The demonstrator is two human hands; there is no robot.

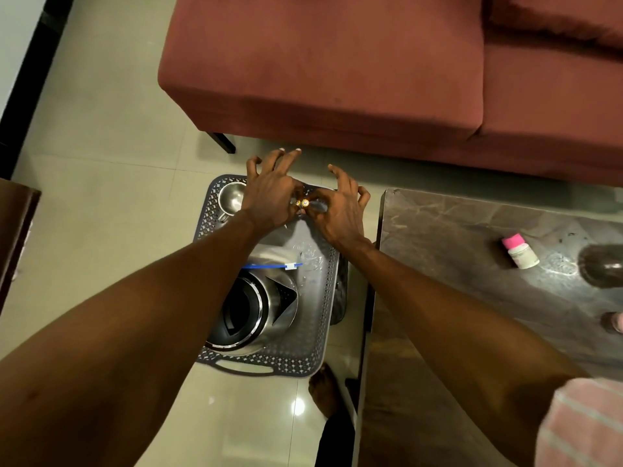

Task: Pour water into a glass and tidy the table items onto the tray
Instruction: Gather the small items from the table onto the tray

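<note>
A grey perforated tray (322, 318) stands beside the table. On it sit a steel kettle (251, 313), a steel cup (232, 197) at the far left corner, and a clear zip bag with a blue slider (279, 256). Over the tray's far end my left hand (271, 193) and my right hand (340, 210) meet, each pinching a small gold-tipped cylinder, likely a battery (301, 203). The other fingers are spread. What lies under the hands is hidden.
A dark marble table (472, 264) is at the right, with a small white bottle with a pink cap (519, 252) and a dark glass (601, 266) on it. A maroon sofa (337, 69) stands behind. My bare foot (323, 389) is below the tray.
</note>
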